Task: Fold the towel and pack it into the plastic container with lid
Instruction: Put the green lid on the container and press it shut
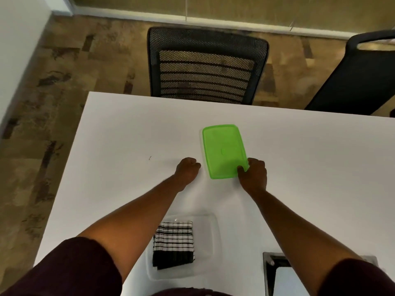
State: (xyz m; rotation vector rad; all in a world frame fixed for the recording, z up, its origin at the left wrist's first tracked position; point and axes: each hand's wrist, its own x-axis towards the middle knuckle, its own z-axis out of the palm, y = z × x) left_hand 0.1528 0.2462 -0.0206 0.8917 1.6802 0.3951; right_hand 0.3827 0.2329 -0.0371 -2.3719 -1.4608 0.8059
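Folded, the striped towel point(173, 242) lies inside the clear container point(213, 238) on the desk point(119, 133), partly hidden by the left forearm. Farther off, the right hand point(253, 175) fingers pinch the unmarked green lid point(223, 150); the left hand point(188, 167) fingers are clenched, empty.

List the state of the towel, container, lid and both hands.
towel: folded, lying inside the container
container: open, no lid on
lid: flat on the table, apart from the container
right hand: gripping the lid's near corner
left hand: closed, holding nothing
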